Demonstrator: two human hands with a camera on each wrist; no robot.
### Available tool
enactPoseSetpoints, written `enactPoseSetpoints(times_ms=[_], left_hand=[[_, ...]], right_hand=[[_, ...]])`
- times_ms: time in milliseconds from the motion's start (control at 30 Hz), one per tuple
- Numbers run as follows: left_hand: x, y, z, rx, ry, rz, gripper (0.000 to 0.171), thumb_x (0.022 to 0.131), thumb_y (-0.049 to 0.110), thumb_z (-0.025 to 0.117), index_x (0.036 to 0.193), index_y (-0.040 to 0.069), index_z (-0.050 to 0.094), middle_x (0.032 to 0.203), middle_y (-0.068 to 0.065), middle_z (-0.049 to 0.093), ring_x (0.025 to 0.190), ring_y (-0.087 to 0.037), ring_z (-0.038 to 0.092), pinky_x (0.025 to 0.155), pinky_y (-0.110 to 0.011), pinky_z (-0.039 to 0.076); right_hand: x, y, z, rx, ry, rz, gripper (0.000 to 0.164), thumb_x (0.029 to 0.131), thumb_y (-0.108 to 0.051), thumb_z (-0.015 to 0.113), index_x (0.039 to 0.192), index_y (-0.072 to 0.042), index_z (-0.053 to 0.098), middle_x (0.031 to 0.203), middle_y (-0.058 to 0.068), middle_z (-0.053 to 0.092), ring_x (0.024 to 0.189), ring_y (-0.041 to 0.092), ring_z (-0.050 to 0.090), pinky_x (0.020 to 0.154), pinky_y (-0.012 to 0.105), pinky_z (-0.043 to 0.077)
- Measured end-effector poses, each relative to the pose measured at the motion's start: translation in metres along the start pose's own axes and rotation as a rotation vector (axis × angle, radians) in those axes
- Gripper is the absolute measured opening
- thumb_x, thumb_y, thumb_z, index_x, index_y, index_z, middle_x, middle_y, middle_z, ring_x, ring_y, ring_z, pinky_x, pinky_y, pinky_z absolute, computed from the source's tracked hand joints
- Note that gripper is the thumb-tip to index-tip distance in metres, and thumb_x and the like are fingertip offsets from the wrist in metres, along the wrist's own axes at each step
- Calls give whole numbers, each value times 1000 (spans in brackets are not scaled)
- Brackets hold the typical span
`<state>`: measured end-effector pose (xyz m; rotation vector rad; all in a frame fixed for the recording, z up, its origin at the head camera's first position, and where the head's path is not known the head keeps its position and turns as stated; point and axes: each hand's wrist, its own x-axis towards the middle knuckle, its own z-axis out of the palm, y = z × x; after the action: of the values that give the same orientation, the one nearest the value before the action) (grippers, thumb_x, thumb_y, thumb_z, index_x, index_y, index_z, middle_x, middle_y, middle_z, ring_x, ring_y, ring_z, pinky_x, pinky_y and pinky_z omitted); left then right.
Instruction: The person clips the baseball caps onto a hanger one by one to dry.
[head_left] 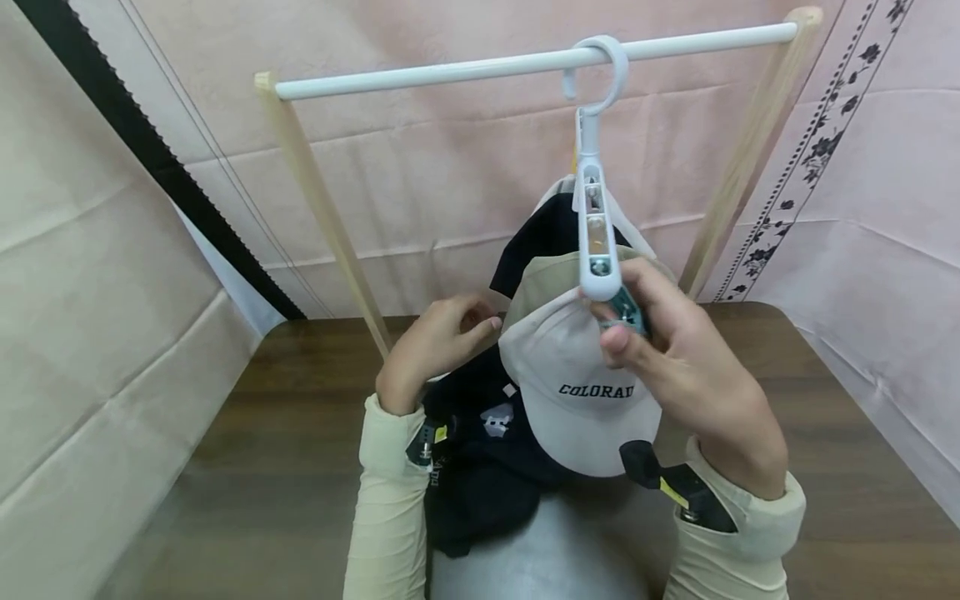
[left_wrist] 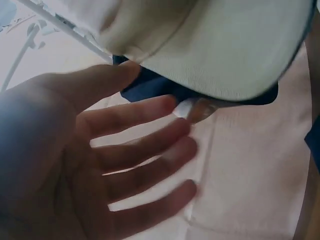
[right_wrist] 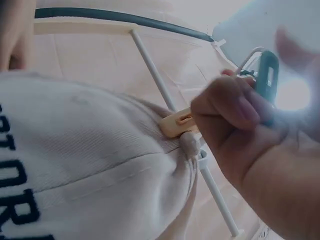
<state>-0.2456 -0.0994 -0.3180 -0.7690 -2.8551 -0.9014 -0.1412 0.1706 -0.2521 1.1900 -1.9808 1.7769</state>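
Observation:
A white folding hanger (head_left: 590, 158) with clips hangs by its hook from a rod. My right hand (head_left: 693, 375) pinches a teal clip (head_left: 628, 312) at its lower end. Below that hand hangs a white cap (head_left: 581, 425) with dark lettering, and a pale yellow clip (right_wrist: 175, 124) lies against its crown in the right wrist view. Behind it are a beige cap (head_left: 542, 277) and a navy cap (head_left: 534, 235). My left hand (head_left: 438, 342) is beside the caps, fingers loosely extended; in the left wrist view its thumb is by a cap's edge, contact unclear.
The white rod (head_left: 435, 75) spans two wooden posts (head_left: 318, 192). Dark caps, one with a small animal patch (head_left: 497, 419), are lower, near my left forearm. Beneath is a brown wooden table (head_left: 270, 467); pale cloth (head_left: 420, 192) hangs behind and at the sides.

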Motion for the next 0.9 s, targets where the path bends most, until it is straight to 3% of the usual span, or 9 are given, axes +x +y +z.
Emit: enactPoseSetpoints(times_ms=[133,200,300,400,533,767,833,900], left_hand=[[-4,-2,0,29,-248,-44,30,98,31,63,122,13,63,115,-2,68,105,-17,64,93,-37,51],[-7,-2,-1,54,-354,-70,36,97,31,66,127,12,61,122,-5,66,112,-21,62,97,-39,49],[-11,-3,-4,78,-445,-121,44,95,30,69,133,12,58,129,-9,63,119,-24,58,100,-41,47],[-14,-4,-7,101,-488,-195,52,91,31,73,137,14,56,131,-9,61,122,-25,56,98,-41,48],[-13,-8,-12,148,-525,-277,55,86,32,78,135,16,58,127,-8,62,115,-23,58,92,-41,50],[-4,-17,3,194,-592,-297,40,83,33,81,117,16,68,102,3,66,91,-16,60,85,-35,50],[-5,-20,7,201,-584,-310,41,82,34,82,115,17,67,101,3,65,90,-16,59,83,-35,49],[-7,-24,11,222,-559,-320,51,81,35,83,124,17,63,113,-1,63,100,-19,59,87,-36,49]], right_hand=[[-1,2,-5,64,28,-106,39,99,-22,60,115,11,48,85,7,42,68,16,42,55,28,34],[-2,2,-7,24,55,-129,41,98,-25,60,113,13,50,86,6,45,71,15,44,57,25,35],[-2,-2,-11,-63,125,-147,43,97,-27,63,110,14,55,93,9,52,80,17,49,66,22,40],[-1,-7,-15,-89,197,-151,43,96,-26,67,108,14,60,100,13,56,87,20,51,71,20,42],[1,-11,-17,-25,246,-156,41,94,-21,70,108,16,62,101,16,55,88,23,50,70,21,41],[-2,-14,-19,-54,278,-147,39,94,-19,69,109,16,63,100,15,59,90,22,52,78,22,41],[-2,-13,-18,-59,280,-142,38,95,-18,68,110,16,63,100,16,59,89,21,52,78,22,41],[-2,-13,-17,-55,281,-138,38,95,-18,68,110,16,63,100,16,59,89,21,52,78,23,41]])
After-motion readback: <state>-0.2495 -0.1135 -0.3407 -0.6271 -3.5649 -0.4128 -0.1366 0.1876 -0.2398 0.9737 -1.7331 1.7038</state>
